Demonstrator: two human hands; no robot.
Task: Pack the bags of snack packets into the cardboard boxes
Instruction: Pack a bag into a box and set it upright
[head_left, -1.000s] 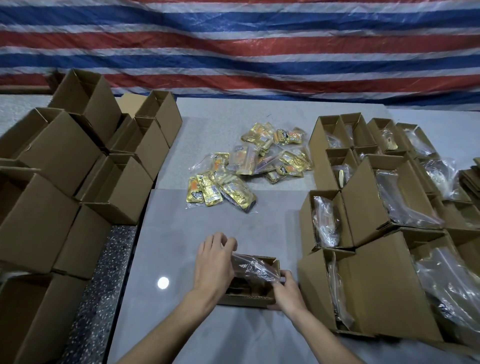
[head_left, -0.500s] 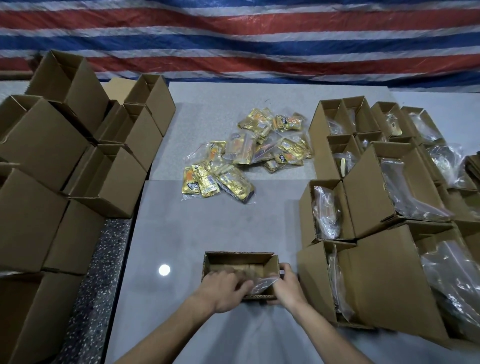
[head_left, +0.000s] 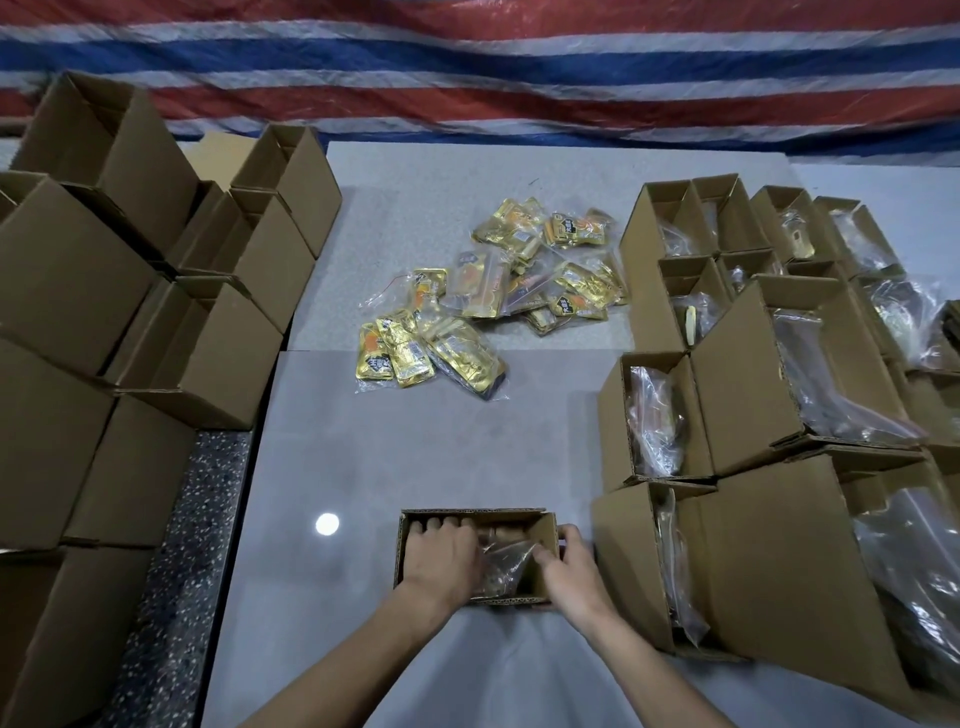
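A small open cardboard box stands on the grey table near the front edge. A clear bag of snack packets lies inside it, partly crumpled. My left hand reaches into the box on the left and presses down on the bag, its fingertips against the far wall. My right hand holds the box's right wall, thumb outside and fingers inside touching the bag. Most of the bag's contents are hidden by my hands.
Several loose bags of gold snack packets lie in a pile at the table's middle. Filled open boxes crowd the right side. Empty boxes are stacked on the left. A striped tarp hangs behind.
The bag, held above the box a second ago, has gone down inside it. My left hand followed it in, and my right hand shifted onto the right wall.
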